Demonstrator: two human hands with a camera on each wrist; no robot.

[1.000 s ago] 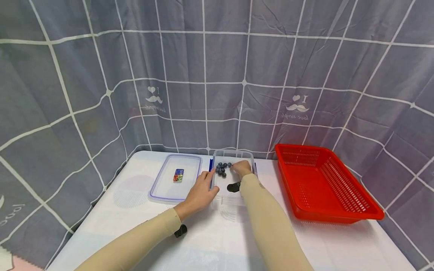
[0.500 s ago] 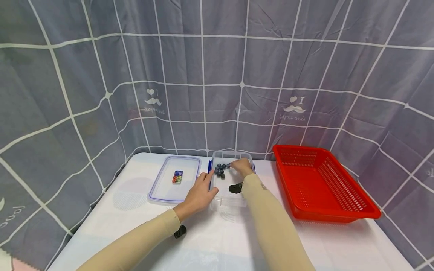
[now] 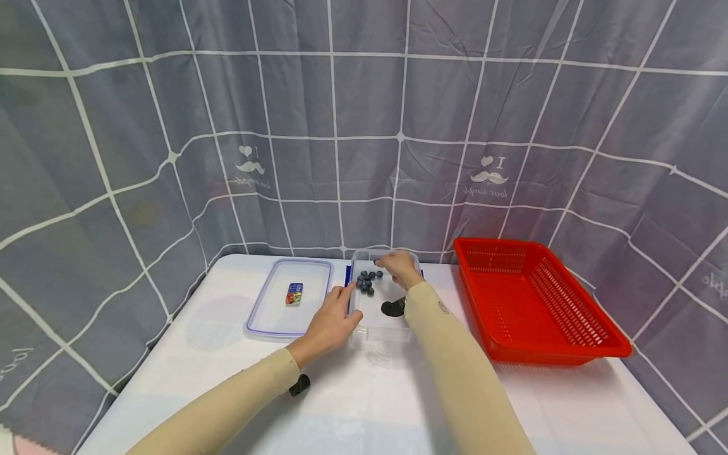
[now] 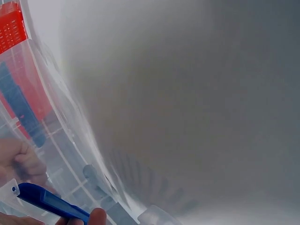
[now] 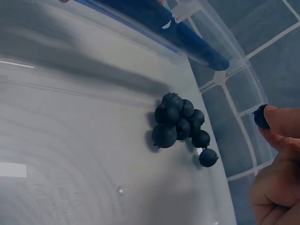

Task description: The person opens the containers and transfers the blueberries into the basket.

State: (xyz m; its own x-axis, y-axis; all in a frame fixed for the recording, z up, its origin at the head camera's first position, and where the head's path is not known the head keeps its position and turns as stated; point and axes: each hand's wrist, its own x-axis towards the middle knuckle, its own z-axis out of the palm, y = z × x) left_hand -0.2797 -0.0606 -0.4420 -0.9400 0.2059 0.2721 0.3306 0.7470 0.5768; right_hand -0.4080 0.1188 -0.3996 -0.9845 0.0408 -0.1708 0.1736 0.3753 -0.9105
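Note:
My right hand (image 3: 401, 266) pinches one blueberry (image 5: 261, 117) between thumb and fingertip, raised over the far part of a clear plastic container (image 3: 380, 331). Inside, several dark blueberries (image 5: 178, 119) lie clustered on the bottom, toward the left side in the head view. My left hand (image 3: 328, 321) rests at the container's left edge, its fingers fairly straight and the thumb spread apart. In the left wrist view, its fingertips (image 4: 97, 216) show beside the blue side latch (image 4: 47, 200).
Left of the container lies its clear lid (image 3: 274, 297), with a small colourful label (image 3: 294, 294) on it. A red perforated basket (image 3: 546, 303) stands at the right. Behind the white table (image 3: 364, 404) hangs a grey checked curtain (image 3: 364, 164).
My right hand has lifted from beside the blueberry cluster and moved toward the container's far side, with one blueberry pinched. My left hand has stayed at the left edge.

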